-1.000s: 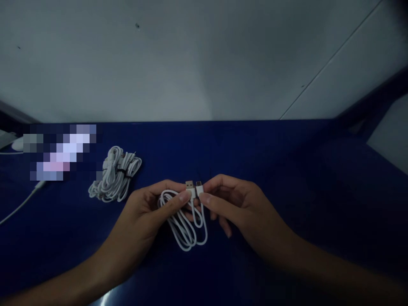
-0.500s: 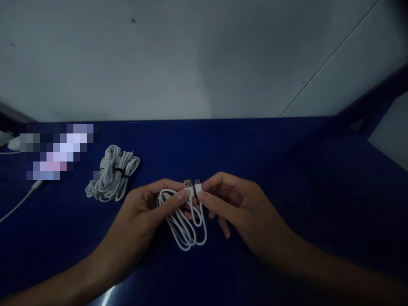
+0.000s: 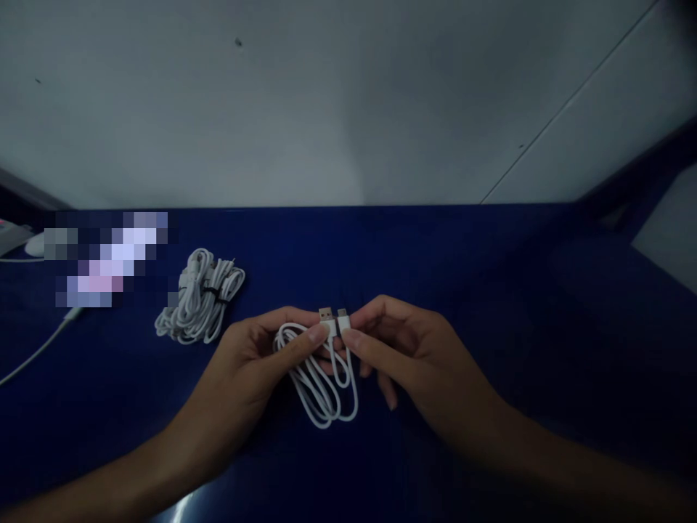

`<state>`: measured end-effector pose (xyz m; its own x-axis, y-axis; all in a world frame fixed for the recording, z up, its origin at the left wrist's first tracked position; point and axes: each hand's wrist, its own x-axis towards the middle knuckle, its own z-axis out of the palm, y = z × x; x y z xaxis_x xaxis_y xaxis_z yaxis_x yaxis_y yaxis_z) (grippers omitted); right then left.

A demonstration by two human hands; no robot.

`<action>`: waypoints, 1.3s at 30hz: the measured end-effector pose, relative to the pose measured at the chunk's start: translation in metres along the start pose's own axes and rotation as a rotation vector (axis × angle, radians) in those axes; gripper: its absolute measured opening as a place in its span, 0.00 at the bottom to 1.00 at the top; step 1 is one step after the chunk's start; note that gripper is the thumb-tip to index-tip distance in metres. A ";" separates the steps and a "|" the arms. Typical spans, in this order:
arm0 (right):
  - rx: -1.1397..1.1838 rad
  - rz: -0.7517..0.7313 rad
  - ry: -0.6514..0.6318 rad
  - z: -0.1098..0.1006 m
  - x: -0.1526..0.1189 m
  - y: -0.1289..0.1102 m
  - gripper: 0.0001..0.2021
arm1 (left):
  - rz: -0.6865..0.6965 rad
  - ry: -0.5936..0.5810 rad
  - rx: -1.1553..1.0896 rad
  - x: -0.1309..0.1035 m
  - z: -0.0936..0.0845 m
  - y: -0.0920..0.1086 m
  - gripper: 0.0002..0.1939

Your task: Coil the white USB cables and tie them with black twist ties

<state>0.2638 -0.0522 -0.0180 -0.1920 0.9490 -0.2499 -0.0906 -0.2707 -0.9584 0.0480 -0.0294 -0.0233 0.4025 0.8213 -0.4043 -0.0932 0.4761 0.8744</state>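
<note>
A white USB cable (image 3: 321,408), wound in loose loops, is held between my two hands above the blue table. My left hand (image 3: 255,359) is closed on the coil, its thumb pressing the wide USB plug, whose metal end points away from me. My right hand (image 3: 414,349) pinches the narrower plug at the cable's other end between thumb and forefinger. The two plugs stand side by side, a small gap between them. Part of the coil is hidden behind my left thumb and fingers.
Left of my hands lies a pile of coiled white cables (image 3: 204,301) with black ties. Farther left, a blurred-out lit device (image 3: 120,254) has a white cord (image 3: 41,352) running from it. A pale wall (image 3: 305,109) rises behind the blue table (image 3: 435,254).
The view has shifted slightly, so everything sits a little farther right. Both hands keep the same grip on the cable and its plugs.
</note>
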 end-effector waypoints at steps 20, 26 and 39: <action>-0.017 -0.033 -0.010 0.000 -0.002 0.001 0.07 | 0.030 -0.032 0.008 0.001 0.000 -0.003 0.13; -0.008 -0.035 -0.003 -0.002 -0.004 0.001 0.08 | 0.011 -0.025 0.010 0.002 0.000 -0.002 0.13; -0.031 0.017 0.027 0.000 -0.007 -0.001 0.09 | -0.044 0.008 -0.003 0.000 0.001 -0.001 0.13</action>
<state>0.2651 -0.0585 -0.0152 -0.1665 0.9485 -0.2697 -0.0570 -0.2823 -0.9576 0.0489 -0.0301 -0.0244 0.3994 0.8021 -0.4440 -0.0785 0.5124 0.8552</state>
